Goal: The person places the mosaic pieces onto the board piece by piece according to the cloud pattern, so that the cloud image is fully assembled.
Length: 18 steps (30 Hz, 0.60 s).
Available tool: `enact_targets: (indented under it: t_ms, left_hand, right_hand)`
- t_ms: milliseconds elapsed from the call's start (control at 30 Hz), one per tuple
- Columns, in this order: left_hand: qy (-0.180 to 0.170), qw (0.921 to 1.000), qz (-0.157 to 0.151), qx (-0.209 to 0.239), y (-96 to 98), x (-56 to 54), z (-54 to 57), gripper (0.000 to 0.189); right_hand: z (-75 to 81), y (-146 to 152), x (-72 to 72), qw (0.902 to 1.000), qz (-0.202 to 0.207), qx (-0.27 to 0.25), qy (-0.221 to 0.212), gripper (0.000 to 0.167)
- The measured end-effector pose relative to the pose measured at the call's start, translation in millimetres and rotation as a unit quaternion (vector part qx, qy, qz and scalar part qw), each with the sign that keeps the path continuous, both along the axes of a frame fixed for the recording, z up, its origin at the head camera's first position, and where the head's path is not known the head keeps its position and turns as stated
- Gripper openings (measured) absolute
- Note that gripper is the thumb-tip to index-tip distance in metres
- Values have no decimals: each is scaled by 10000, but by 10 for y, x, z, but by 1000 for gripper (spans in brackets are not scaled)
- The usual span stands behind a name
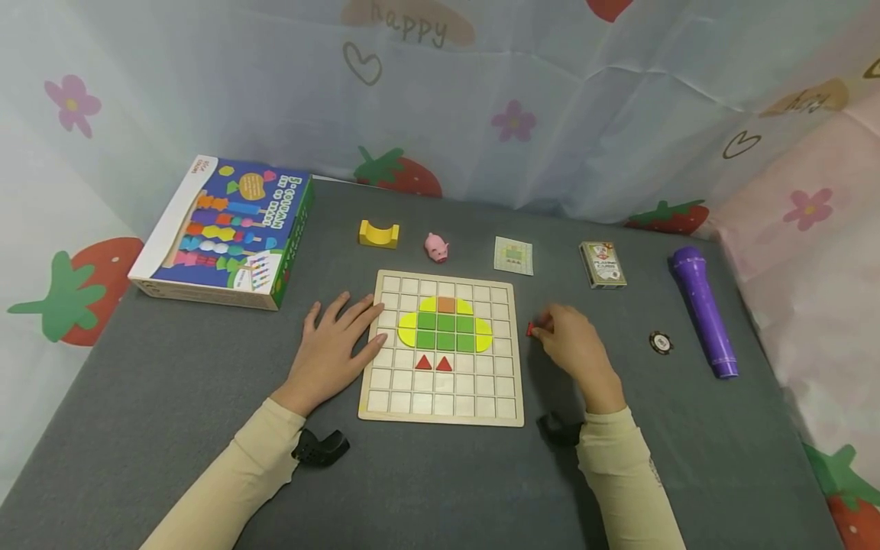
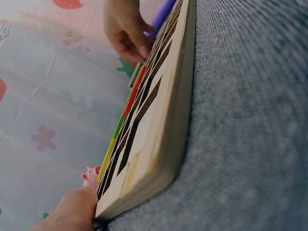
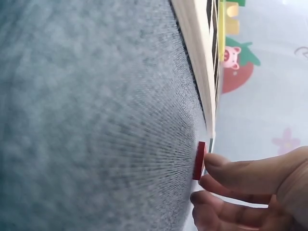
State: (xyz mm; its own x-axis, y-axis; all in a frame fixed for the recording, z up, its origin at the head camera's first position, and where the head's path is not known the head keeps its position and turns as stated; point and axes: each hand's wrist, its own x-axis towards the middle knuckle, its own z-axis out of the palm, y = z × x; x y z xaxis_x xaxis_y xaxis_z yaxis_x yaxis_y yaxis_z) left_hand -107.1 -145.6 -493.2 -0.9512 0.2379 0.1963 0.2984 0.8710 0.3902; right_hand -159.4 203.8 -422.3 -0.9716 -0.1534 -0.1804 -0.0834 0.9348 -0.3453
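Observation:
A wooden grid board (image 1: 440, 412) lies on the table, with green squares (image 1: 445, 322), yellow rounded pieces (image 1: 407, 330), one orange square (image 1: 446, 305) and two red triangles (image 1: 434, 363) set in its cells. My left hand (image 1: 337, 344) is spread flat beside the board, its thumb and fingertips at the left edge; the left wrist view shows the thumb (image 2: 72, 207) against the board's side. To the right of the board, my right hand (image 1: 571, 344) pinches a small red piece (image 3: 198, 161) between thumb and finger, close over the cloth.
Behind the board are a yellow arch block (image 1: 379, 235), a pink toy pig (image 1: 436, 247) and a pattern card (image 1: 513, 256). A boxed game (image 1: 227, 229) lies at the back left. Toward the right are a playing-card box (image 1: 603, 265), a black-and-white chip (image 1: 661, 342) and a purple tube (image 1: 704, 313).

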Motion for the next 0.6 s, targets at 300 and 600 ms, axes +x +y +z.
enact_targets:
  t_ms: [300, 600]
  left_hand:
    - [-33, 10000, 17, -26, 3, 0, -8, 58]
    - [61, 10000, -27, 22, -7, -2, -19, 57]
  right_hand:
    - [-18, -10, -9, 9993, 318, -171, 26, 9]
    - [-42, -1, -21, 9990, 285, -293, -151, 12]
